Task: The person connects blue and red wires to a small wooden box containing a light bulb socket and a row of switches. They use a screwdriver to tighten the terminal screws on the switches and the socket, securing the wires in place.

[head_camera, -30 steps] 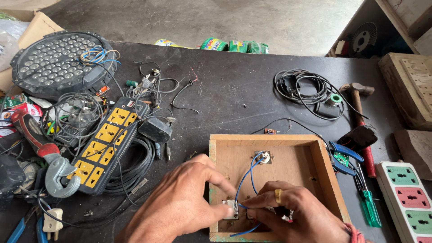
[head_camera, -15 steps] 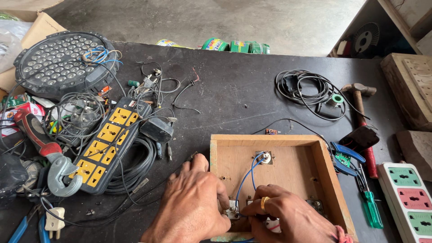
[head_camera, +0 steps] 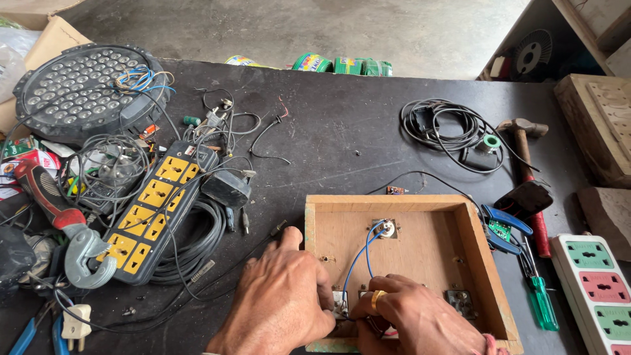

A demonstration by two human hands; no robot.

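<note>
A shallow wooden box [head_camera: 474, 246] lies open on the black table. Inside it, blue wires [head_camera: 360, 256] run from a small white fitting [head_camera: 385, 229] at the back down to a small switch part near the front edge. My left hand [head_camera: 279, 301] rests on the box's front left corner, with its fingers pinching at that part. My right hand [head_camera: 414, 319], with a gold ring on one finger, presses in from the right and grips the same part. The part itself is mostly hidden under my fingers.
A black and yellow power strip [head_camera: 156, 212] and cable tangle lie left, beside a round LED lamp [head_camera: 77, 89] and a red-handled tool [head_camera: 49, 196]. At the right are a coiled black cable [head_camera: 442, 128], a hammer [head_camera: 526, 164], blue pliers [head_camera: 503, 227], a green screwdriver [head_camera: 542, 299] and a white socket board [head_camera: 595, 289].
Both hands have shifted slightly toward the box's front left corner and closed tighter around the small part. The box and wires stay in place.
</note>
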